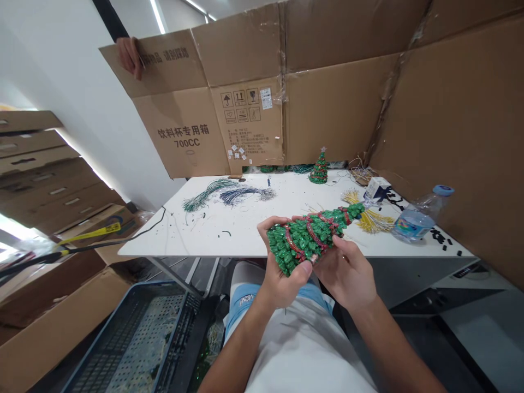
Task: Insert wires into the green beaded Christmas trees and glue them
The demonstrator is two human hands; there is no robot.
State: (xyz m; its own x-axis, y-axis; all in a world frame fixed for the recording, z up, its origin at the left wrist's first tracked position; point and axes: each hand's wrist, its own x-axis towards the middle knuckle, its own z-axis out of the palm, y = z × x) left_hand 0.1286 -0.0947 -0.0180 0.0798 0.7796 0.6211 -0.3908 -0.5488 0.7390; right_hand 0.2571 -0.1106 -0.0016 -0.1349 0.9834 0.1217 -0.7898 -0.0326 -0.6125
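A glittery green miniature Christmas tree with red garlands lies tilted across both my hands, above the table's front edge. Its wide base points left and its narrow tip points right. My left hand is wrapped round the base end, thumb on the near side. Around the middle and upper part, my right hand grips it with the thumb on top; some fingers are hidden behind the tree. Beyond them on the white table stands a smaller-looking tree with a star on top.
Bundles of green wires, blue wires and yellow wires lie on the table. At right are a water bottle and a small white box. Cardboard walls the back; another person's hand holds it. A crate stands below left.
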